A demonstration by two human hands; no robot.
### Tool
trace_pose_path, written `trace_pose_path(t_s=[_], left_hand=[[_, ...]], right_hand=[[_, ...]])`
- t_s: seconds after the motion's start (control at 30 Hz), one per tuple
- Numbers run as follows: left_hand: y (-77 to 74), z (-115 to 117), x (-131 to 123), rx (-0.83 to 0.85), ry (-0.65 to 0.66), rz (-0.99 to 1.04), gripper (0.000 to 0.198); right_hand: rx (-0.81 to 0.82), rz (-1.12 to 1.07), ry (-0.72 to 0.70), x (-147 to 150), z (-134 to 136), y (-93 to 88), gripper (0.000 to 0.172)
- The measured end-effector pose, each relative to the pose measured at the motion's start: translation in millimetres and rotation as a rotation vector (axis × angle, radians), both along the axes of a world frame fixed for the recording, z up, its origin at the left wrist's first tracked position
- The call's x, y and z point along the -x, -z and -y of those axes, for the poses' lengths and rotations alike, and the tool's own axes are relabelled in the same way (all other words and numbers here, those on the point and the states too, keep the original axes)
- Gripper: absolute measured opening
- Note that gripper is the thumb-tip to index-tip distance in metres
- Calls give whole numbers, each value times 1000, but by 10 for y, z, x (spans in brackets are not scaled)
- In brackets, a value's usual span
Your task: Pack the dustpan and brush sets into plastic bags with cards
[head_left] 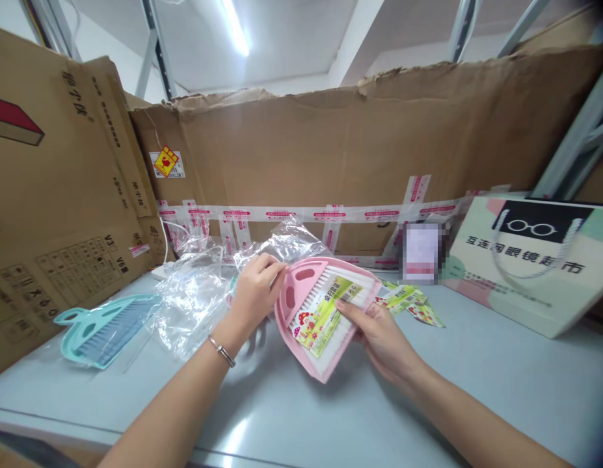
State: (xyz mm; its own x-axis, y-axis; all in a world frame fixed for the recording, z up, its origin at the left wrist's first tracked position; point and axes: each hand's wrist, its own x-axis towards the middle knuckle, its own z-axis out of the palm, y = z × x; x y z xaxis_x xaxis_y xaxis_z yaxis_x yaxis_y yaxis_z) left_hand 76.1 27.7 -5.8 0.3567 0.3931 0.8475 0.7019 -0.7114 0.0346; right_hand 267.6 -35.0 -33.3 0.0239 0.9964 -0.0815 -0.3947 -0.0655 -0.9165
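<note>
A pink mini dustpan-and-brush set [315, 339] with a green and yellow paper label across its white bristles is held above the grey table [477, 383]. My left hand [255, 292] pinches the pink handle end at the top left, fingers closed on it. Underneath the right edge, my right hand [379, 335] cups the set, thumb lying on the label. A silver bracelet sits on my left wrist. Crumpled clear plastic bags [203, 289] lie just behind and left of my left hand.
A teal dustpan-and-brush set [103, 328] lies on the table at the left. Loose label cards [411, 302] lie behind my right hand. A paper shopping bag [535, 260] with rope handles leans at the right. Taped cardboard walls [330, 162] enclose the back and left.
</note>
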Motion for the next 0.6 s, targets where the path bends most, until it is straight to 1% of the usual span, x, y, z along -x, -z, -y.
trace_pose_path(t_s=[0.1, 0.2, 0.27, 0.37, 0.47, 0.5, 0.53, 0.57, 0.6], left_hand=[[30, 83, -92, -29, 70, -12, 19], [66, 141, -165, -69, 75, -79, 19], [90, 166, -203, -91, 73, -122, 18], [112, 189, -237, -101, 91, -138, 17], [103, 199, -238, -94, 168, -178, 15], [93, 199, -230, -101, 185, -166, 19], [79, 197, -219, -108, 183, -108, 28], [63, 192, -206, -98, 160, 7, 40], [46, 187, -194, -57, 120, 178, 51]], right_hand=[[-12, -25, 15, 44, 12, 39, 36], [8, -49, -34, 98, 39, 78, 40], [24, -91, -39, 122, 48, 99, 40], [6, -211, 29, 121, 25, 123, 37], [-17, -328, 101, 86, -27, 137, 35], [-17, -360, 118, 73, -43, 137, 35], [-14, -390, 133, 62, -57, 136, 35], [-7, -418, 152, 53, -68, 131, 35], [3, -443, 171, 46, -76, 123, 35]])
